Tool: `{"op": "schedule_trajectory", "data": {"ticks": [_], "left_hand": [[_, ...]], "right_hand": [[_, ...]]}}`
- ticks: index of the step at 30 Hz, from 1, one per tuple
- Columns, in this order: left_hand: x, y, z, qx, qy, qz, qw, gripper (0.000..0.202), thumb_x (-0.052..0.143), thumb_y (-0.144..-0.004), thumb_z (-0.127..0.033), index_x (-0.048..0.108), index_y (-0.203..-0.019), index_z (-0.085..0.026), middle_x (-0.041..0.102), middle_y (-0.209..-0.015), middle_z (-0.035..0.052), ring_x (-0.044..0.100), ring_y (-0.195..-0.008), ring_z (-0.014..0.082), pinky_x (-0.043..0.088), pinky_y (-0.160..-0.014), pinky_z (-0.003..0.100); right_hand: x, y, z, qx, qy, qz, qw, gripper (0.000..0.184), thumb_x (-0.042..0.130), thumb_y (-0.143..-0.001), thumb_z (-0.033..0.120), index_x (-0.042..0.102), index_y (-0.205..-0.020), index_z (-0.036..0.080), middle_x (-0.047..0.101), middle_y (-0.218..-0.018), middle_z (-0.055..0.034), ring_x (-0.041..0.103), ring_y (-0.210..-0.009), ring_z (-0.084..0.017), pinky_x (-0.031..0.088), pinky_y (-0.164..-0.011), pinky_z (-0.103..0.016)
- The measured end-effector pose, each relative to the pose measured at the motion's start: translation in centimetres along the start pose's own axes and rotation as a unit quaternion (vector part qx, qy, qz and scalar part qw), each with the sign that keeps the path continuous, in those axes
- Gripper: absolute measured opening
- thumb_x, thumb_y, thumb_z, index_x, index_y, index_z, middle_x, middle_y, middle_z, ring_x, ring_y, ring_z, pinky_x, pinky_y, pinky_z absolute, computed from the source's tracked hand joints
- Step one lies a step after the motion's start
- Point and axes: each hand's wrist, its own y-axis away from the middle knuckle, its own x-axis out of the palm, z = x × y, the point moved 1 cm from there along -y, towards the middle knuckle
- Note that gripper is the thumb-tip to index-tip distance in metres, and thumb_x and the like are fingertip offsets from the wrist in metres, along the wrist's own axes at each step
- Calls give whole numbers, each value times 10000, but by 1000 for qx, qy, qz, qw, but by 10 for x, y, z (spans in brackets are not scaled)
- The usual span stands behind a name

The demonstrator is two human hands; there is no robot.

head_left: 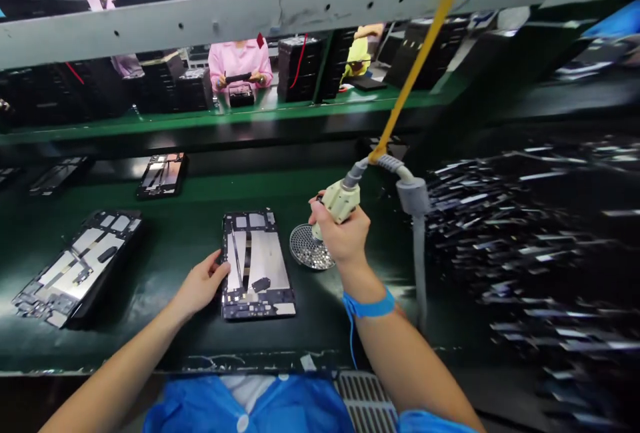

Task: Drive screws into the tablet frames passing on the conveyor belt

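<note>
An opened tablet chassis lies on the green conveyor belt in front of me, its silver plates and circuit boards facing up. My left hand rests against the chassis's left edge, fingers curled loosely on it. My right hand is closed around a cream electric screwdriver that hangs from a yellow strap with a grey cable, its tip pointing down over a round perforated screw dish just right of the chassis. A blue wrist strap circles my right wrist.
Another open chassis lies at the left, a third farther back. Stacked black trays fill the right side. A grey metal rail crosses overhead. Across the line, a person in pink handles a device among black stacks.
</note>
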Motion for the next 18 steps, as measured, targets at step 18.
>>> {"op": "schedule_trajectory", "data": {"ticks": [18], "left_hand": [[8, 34, -3, 484, -243, -90, 836, 166, 603, -983, -237, 699, -1109, -185, 749, -1011, 70, 697, -1019, 174, 492, -1114, 443]], "right_hand": [[-4, 7, -24, 45, 45, -41, 997, 213, 778, -732, 328, 729, -883, 187, 690, -676, -34, 672, -619, -220, 552, -618, -379]]}}
